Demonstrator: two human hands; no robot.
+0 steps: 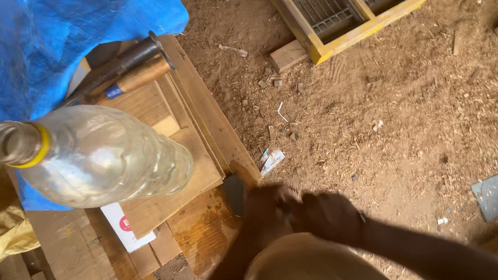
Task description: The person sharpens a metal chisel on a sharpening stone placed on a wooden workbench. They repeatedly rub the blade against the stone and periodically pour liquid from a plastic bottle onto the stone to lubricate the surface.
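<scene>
presently i log both hands, left hand (266, 207) and right hand (326, 214), pressed together above a pale bowl (306, 269); finger state blurred, cannot tell. bowl seems stiff, light; hold by the rim.

Blue tarp (45, 37), clear bottle (102, 154) (yellow-ringed), perhaps yellow frame (364, 27)

Bottle (93, 155) left, perhaps open ground (413, 115) right

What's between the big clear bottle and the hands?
In the head view, stacked wooden boards and a dark flat piece lie between the clear bottle and the hands.
</scene>
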